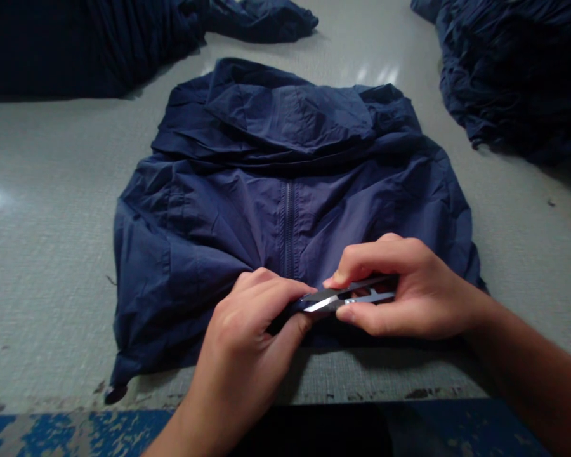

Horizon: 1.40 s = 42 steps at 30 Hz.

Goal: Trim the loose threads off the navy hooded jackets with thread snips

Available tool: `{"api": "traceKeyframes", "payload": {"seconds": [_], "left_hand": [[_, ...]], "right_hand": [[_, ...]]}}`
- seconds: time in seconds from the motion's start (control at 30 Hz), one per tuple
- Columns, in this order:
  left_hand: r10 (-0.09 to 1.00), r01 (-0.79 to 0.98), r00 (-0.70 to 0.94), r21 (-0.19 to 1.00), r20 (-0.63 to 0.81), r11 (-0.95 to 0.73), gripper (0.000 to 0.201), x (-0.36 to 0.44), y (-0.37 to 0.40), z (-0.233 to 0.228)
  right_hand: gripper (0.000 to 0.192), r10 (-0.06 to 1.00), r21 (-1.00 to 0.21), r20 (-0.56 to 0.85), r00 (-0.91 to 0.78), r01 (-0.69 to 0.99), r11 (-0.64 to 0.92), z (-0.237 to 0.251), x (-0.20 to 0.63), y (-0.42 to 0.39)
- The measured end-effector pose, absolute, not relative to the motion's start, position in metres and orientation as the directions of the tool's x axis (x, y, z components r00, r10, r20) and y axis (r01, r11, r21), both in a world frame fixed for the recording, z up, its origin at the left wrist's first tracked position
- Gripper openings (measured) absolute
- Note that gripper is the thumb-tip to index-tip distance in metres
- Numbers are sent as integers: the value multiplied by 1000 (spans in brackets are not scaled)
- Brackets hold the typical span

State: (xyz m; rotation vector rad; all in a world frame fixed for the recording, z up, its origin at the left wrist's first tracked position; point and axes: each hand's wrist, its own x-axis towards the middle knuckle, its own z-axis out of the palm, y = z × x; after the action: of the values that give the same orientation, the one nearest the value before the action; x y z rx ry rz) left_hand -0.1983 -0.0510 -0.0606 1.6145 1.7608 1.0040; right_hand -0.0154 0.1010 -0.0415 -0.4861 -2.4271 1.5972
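A navy blue jacket (285,184) lies flat on the grey table (42,222), zipper running down its middle and the hood folded at the far end. My left hand (247,343) pinches the jacket's near hem just below the zipper. My right hand (400,289) holds small metal thread snips (347,298), gripped between thumb and fingers, with the blade tips pointing left and touching the fabric at my left thumb.
Piles of dark blue garments sit at the far left (99,38) and far right (518,70) of the table. The table's near edge (76,425) shows worn blue paint.
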Motion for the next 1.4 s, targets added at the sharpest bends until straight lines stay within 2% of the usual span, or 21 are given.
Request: {"api": "traceKeyframes", "payload": {"seconds": [0.23, 0.67, 0.93, 1.2, 1.4], "left_hand": [[985, 577, -145, 817, 96, 6, 13, -197, -50, -61], [984, 579, -154, 815, 87, 18, 12, -196, -51, -62], [982, 584, -156, 812, 104, 6, 10, -195, -52, -63], [980, 579, -163, 815, 116, 0, 11, -194, -51, -66], [979, 571, -162, 821, 125, -11, 11, -193, -53, -65]], "right_hand": [[13, 396, -912, -63, -916, 214, 351, -40, -16, 100], [12, 391, -905, -4, -920, 170, 391, -39, -16, 100], [12, 388, -907, -41, -921, 197, 372, -37, -16, 99], [3, 375, -867, -4, -927, 190, 460, -35, -13, 98], [4, 366, -841, 52, -929, 157, 518, -38, -11, 98]]}}
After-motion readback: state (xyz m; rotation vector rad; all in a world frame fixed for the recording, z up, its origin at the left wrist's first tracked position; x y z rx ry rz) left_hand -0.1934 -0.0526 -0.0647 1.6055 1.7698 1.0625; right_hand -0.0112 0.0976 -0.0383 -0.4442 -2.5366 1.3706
